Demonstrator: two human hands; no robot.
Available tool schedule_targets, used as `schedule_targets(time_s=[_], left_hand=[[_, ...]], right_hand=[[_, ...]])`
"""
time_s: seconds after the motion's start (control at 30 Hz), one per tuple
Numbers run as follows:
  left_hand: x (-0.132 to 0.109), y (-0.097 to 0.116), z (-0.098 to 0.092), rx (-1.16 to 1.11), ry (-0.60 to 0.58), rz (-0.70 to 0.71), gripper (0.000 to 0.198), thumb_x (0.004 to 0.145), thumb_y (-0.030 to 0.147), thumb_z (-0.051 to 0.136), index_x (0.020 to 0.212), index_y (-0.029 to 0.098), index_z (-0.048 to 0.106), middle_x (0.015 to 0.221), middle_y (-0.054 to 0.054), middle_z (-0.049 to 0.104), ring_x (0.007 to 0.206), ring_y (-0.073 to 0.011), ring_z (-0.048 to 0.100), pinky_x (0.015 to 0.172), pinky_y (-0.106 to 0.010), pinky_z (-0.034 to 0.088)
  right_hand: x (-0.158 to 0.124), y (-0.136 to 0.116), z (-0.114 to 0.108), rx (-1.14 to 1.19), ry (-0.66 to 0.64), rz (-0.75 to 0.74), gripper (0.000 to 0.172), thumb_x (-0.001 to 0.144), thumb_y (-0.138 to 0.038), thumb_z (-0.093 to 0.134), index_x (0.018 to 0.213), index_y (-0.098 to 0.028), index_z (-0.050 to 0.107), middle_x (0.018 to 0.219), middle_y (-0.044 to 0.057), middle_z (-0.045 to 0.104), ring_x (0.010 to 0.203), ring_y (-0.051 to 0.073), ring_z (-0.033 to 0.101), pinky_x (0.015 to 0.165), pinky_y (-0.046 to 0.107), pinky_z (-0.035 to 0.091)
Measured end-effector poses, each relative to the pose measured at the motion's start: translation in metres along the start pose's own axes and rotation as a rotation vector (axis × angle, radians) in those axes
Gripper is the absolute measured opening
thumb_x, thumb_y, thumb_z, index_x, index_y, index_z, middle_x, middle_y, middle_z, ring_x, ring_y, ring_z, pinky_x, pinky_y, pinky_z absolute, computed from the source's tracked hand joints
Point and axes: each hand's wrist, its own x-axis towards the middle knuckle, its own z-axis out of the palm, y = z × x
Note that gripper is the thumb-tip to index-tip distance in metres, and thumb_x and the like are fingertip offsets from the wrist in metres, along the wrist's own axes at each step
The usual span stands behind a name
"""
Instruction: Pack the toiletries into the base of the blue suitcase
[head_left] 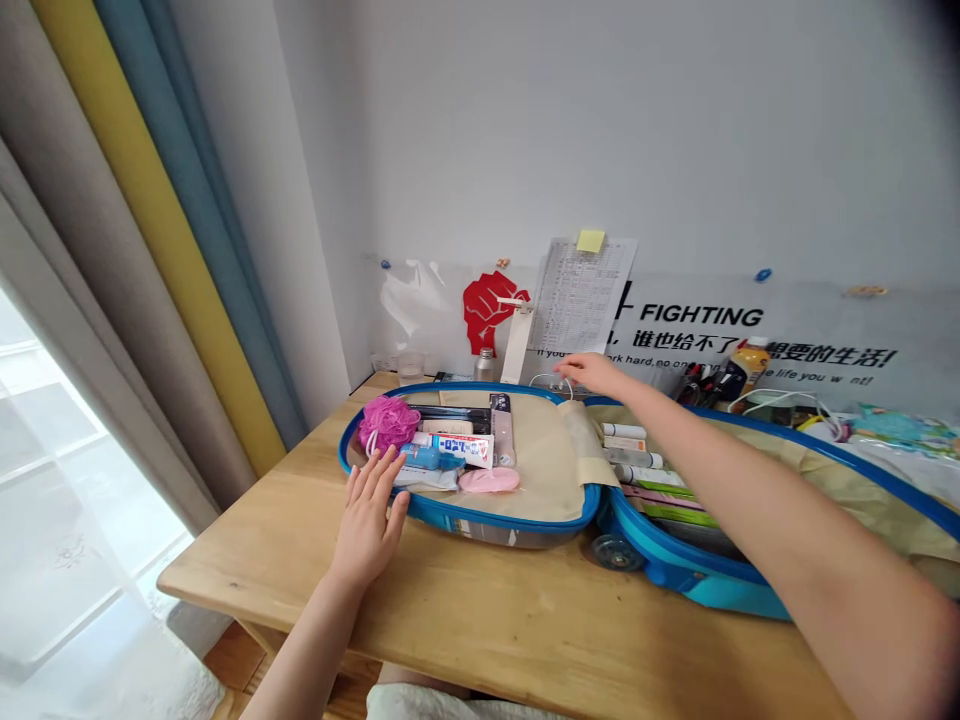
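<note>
An open blue suitcase (480,518) lies on the wooden table. My left hand (369,515) is open, fingers spread at the front left rim, near a blue bottle (422,457) and a pink bath puff (388,424). A toothpaste tube (457,447), a pink oval item (490,481) and a dark-topped flat package (502,428) also lie in this half. Beyond the back rim, my right hand (592,373) has its fingers drawn together at a thin white cable (570,387); whether it grips the cable is unclear. My right forearm crosses over the other half, which holds several white-capped tubes (624,431).
A silver bottle (484,364), a clear cup (410,369) and a white lamp-like stand (517,343) are at the back. An orange-topped bottle (748,362) stands behind the right half. Papers (583,295) hang on the wall. The table's left edge (169,580) faces curtains (161,240).
</note>
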Motion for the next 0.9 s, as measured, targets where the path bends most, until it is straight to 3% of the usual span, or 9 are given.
schedule_targets(time_s=[0.1, 0.2, 0.4, 0.53, 0.73, 0.9], left_hand=[[-0.001, -0.001, 0.001, -0.004, 0.004, 0.006, 0.046, 0.097, 0.036, 0.033, 0.14, 0.023, 0.044, 0.143, -0.009, 0.049, 0.137, -0.025, 0.038, 0.114, -0.05, 0.024], [-0.001, 0.0, 0.001, 0.0, 0.015, 0.003, 0.046, 0.097, 0.036, 0.033, 0.14, 0.023, 0.044, 0.143, -0.009, 0.05, 0.137, -0.0248, 0.038, 0.114, -0.05, 0.023], [-0.001, 0.0, 0.0, 0.01, 0.012, 0.016, 0.045, 0.098, 0.036, 0.032, 0.138, 0.022, 0.045, 0.143, -0.01, 0.049, 0.137, -0.0252, 0.037, 0.114, -0.05, 0.023], [-0.002, -0.001, 0.001, 0.021, 0.002, 0.007, 0.045, 0.098, 0.035, 0.032, 0.14, 0.023, 0.043, 0.144, -0.01, 0.048, 0.137, -0.0252, 0.037, 0.115, -0.05, 0.021], [-0.002, 0.001, 0.001, 0.019, 0.015, 0.005, 0.045, 0.098, 0.034, 0.032, 0.141, 0.025, 0.041, 0.143, -0.009, 0.048, 0.137, -0.025, 0.038, 0.114, -0.05, 0.023], [-0.001, 0.001, 0.0, 0.021, 0.011, 0.01, 0.045, 0.098, 0.034, 0.032, 0.14, 0.024, 0.043, 0.144, -0.01, 0.048, 0.137, -0.0255, 0.037, 0.114, -0.05, 0.023]], right_hand=[[-0.026, 0.055, -0.017, -0.027, -0.045, 0.065, 0.038, 0.082, -0.048, 0.051, 0.097, -0.019, 0.071, 0.094, 0.006, 0.073, 0.076, 0.015, 0.064, 0.076, 0.028, 0.051], [-0.049, 0.095, -0.015, -0.053, -0.166, 0.106, 0.032, 0.066, -0.049, 0.066, 0.08, -0.02, 0.071, 0.081, 0.005, 0.072, 0.079, 0.02, 0.065, 0.077, 0.033, 0.051], [-0.074, 0.132, -0.005, -0.059, -0.373, 0.133, 0.04, 0.054, -0.049, 0.072, 0.081, -0.02, 0.07, 0.084, 0.007, 0.071, 0.085, 0.025, 0.067, 0.078, 0.035, 0.053], [-0.082, 0.126, -0.007, -0.1, -0.436, 0.103, 0.042, 0.052, -0.046, 0.074, 0.085, -0.02, 0.07, 0.086, 0.006, 0.07, 0.083, 0.023, 0.066, 0.073, 0.032, 0.052], [-0.092, 0.083, 0.002, -0.193, -0.483, -0.015, 0.037, 0.056, -0.036, 0.074, 0.092, -0.025, 0.073, 0.078, 0.001, 0.068, 0.069, 0.017, 0.063, 0.061, 0.026, 0.047], [-0.096, 0.06, 0.018, -0.353, -0.439, -0.027, 0.016, 0.05, -0.03, 0.076, 0.061, -0.024, 0.066, 0.058, -0.001, 0.06, 0.06, 0.017, 0.059, 0.059, 0.028, 0.045]])
